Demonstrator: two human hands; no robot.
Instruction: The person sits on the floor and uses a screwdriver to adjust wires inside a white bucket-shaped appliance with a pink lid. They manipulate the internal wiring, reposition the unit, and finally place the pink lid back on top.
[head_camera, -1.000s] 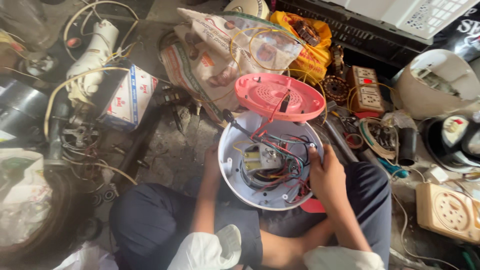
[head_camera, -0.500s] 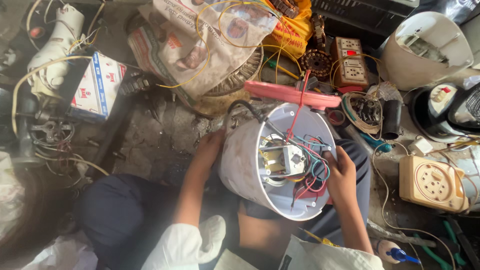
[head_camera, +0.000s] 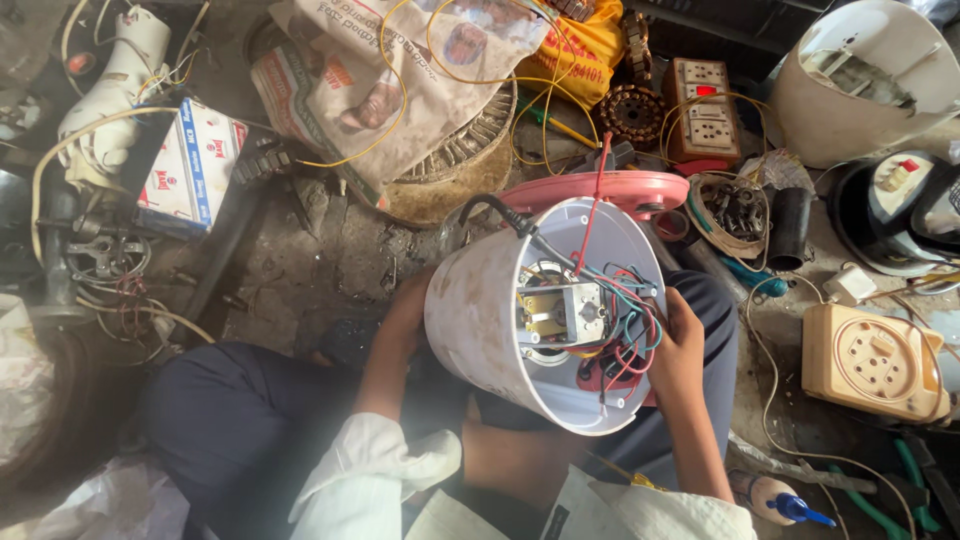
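Note:
A white round appliance housing (head_camera: 480, 320) rests tilted on my lap, its open underside facing me. Inside it sit a small motor (head_camera: 562, 312) and a tangle of red, blue and green wires (head_camera: 628, 335). My left hand (head_camera: 405, 315) grips the housing's outer wall on the left. My right hand (head_camera: 678, 345) holds its rim on the right, beside the wires. A pink round bottom cover (head_camera: 610, 192) hangs off the far side, tied to the housing by a red wire. A black cord (head_camera: 490, 208) runs out of the top.
Cluttered floor all around: a beige socket box (head_camera: 872, 362) at right, a white appliance shell (head_camera: 860, 85) top right, a switch board (head_camera: 706, 110), a printed sack with yellow wire (head_camera: 400, 80), a white carton (head_camera: 190, 165) at left, a blue-tipped bottle (head_camera: 775, 497) near my right knee.
The housing has been tipped up from lying flat to leaning on its side, its opening turned toward me. The pink cover has swung behind it. Both hands kept their hold.

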